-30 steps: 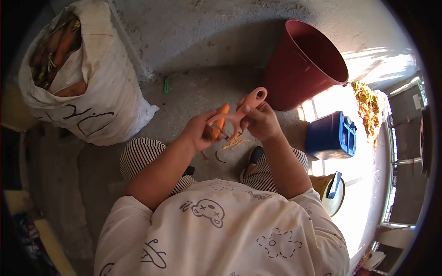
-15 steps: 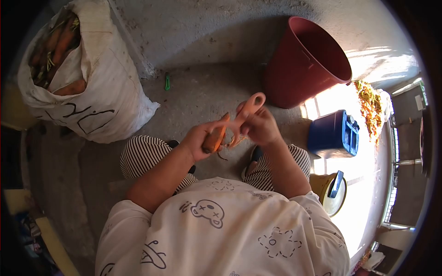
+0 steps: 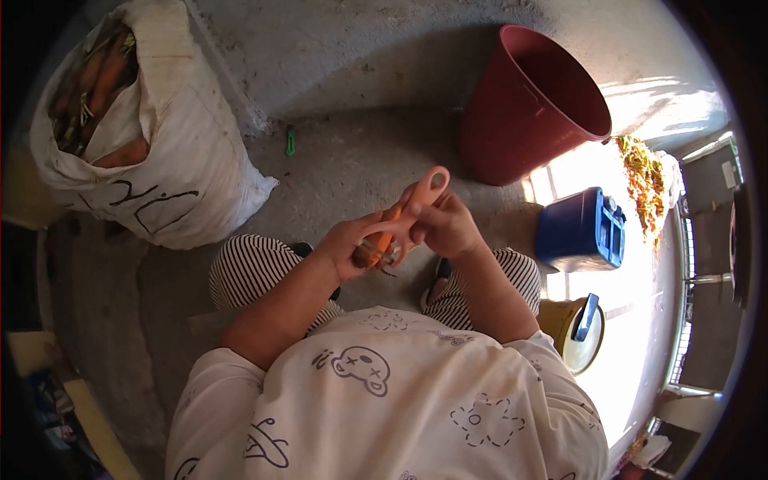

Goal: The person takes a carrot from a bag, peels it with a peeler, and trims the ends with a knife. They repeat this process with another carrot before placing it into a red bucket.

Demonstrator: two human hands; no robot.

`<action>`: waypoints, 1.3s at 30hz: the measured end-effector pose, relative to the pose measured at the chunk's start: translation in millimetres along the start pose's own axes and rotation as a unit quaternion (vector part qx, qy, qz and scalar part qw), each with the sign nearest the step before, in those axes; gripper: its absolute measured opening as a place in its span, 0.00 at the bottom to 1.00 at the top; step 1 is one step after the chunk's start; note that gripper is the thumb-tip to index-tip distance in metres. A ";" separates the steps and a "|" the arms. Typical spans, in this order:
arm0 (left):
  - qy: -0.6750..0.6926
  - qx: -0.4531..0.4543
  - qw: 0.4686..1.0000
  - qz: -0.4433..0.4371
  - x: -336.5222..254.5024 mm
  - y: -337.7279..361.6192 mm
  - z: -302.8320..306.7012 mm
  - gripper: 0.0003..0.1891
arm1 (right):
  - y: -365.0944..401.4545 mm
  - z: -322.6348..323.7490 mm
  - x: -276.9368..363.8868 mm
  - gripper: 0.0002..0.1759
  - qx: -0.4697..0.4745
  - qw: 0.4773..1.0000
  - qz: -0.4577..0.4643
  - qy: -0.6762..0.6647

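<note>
Rough work area, concrete floor (image 3: 344, 160), carrot sack (image 3: 188, 136), maroon bin (image 3: 508, 116)

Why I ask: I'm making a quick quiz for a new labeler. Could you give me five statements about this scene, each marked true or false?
1. The right hand holds a pink peeler. True.
2. The left hand holds a green clip. False: it holds a carrot; the clip lies on the floor.
3. Carrots show in the mouth of the white sack. True.
4. The blue jerrycan stands against the sack. False: it stands across the scene, near the bucket.
5. The bucket is dark red. True.
</note>
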State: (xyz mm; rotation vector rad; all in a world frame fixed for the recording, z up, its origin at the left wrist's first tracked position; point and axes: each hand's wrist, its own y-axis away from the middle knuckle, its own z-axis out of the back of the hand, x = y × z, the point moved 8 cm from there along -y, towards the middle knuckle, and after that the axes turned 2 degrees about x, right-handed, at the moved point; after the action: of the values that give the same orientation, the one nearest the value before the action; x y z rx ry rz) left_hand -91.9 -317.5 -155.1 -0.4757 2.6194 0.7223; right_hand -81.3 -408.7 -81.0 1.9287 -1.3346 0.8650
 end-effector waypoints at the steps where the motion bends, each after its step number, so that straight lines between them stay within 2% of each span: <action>1: 0.015 0.003 1.000 0.001 1.8 -1.6 1.8 0.17 | -1.5 6.1 -2.0 0.08 -0.004 1.000 0.004 -0.009; 3: 0.045 0.009 0.999 0.003 5.1 -3.2 4.0 0.17 | -11.2 34.3 -10.3 0.08 -0.010 1.000 0.011 -0.027; 5: 0.034 -0.015 0.999 0.015 2.9 3.2 2.8 0.17 | -18.0 95.6 3.3 0.08 -0.149 0.985 0.082 -0.027; 6: 0.029 -0.027 0.999 0.020 1.9 5.9 2.0 0.17 | -13.2 134.1 9.6 0.09 -0.277 0.952 0.084 0.096; 8: 0.034 -0.039 0.998 0.028 4.0 6.8 0.7 0.17 | 1.8 158.7 21.4 0.08 -0.371 0.917 0.073 0.127; 11: 0.042 -0.063 0.997 0.022 2.7 7.5 1.3 0.17 | -4.5 109.4 25.4 0.08 -0.234 0.964 0.109 0.059; 12: 0.043 -0.071 0.996 0.020 2.3 6.8 1.8 0.16 | -3.2 83.8 22.8 0.08 -0.177 0.979 0.091 0.048; 14: 0.023 -0.013 0.999 0.025 5.0 -4.9 9.2 0.16 | -1.4 32.6 12.8 0.08 -0.060 0.996 0.056 0.025; 15: 0.012 0.016 0.999 0.028 3.9 -6.3 4.7 0.15 | -2.2 22.7 5.8 0.08 -0.036 0.998 0.047 0.027; 17: 0.017 0.004 1.000 0.009 5.3 -3.6 3.5 0.15 | -4.1 8.0 -3.5 0.08 0.014 0.999 0.030 0.032; 18: 0.019 -0.002 1.000 0.000 4.0 -0.5 0.3 0.15 | -9.6 33.9 0.2 0.08 -0.055 0.996 0.056 0.042; 20: 0.055 -0.037 0.997 0.043 9.8 5.1 0.0 0.15 | -18.5 103.3 13.0 0.08 -0.191 0.974 0.106 0.062; 23: 0.065 -0.054 0.995 0.056 10.1 8.5 2.8 0.15 | -12.3 129.7 28.7 0.08 -0.253 0.960 0.119 0.010; 26: 0.042 -0.026 0.997 0.059 10.7 5.3 4.9 0.16 | -8.5 57.6 24.0 0.07 -0.122 0.990 0.071 0.024; 29: 0.026 0.009 0.998 0.062 9.0 5.0 -0.7 0.17 | -8.6 32.2 4.5 0.07 -0.022 1.000 0.005 0.011; 32: -0.007 0.024 0.998 0.060 5.8 11.5 -4.1 0.17 | -15.2 111.4 13.4 0.07 -0.169 0.981 0.090 0.006; 35: 0.001 0.020 0.998 0.066 7.6 11.9 -1.5 0.17 | -8.0 160.1 15.9 0.08 -0.250 0.963 0.088 -0.036; 38: 0.035 0.004 0.998 0.051 8.7 7.5 1.2 0.16 | -5.3 80.7 16.9 0.08 -0.156 0.984 0.078 -0.035; 39: 0.044 -0.001 0.998 0.044 8.3 4.9 0.9 0.16 | -1.9 52.3 5.7 0.07 -0.120 0.992 0.044 -0.014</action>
State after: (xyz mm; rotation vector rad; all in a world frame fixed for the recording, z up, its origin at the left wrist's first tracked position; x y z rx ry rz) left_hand -100.9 -314.9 -157.5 -0.4037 2.7378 0.7472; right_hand -69.5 -452.8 -107.2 1.7125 -1.4775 0.6856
